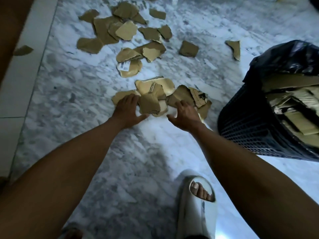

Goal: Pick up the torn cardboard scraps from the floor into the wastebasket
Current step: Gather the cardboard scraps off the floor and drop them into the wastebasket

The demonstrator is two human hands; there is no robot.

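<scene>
While both palms press nearest cardboard scrap pile (156, 99) on marble floor (72, 87), left hand (128, 110) and right hand (185, 115) splayed, grasping nothing; lined wastebasket (250, 125) right, holding cardboard.

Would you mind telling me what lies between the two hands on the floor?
In the head view, overlapping torn cardboard scraps lie between the left hand and the right hand, on the marble floor.

Single head-worn, wide-angle view, directed forward and steeply down onto the grey-veined white marble floor (86, 94). Both forearms enter from the bottom edge; the left hand (128, 112) and right hand (185, 116) sit near frame centre, at arm's length. Frame edges bow noticeably. No second view to compare.
</scene>
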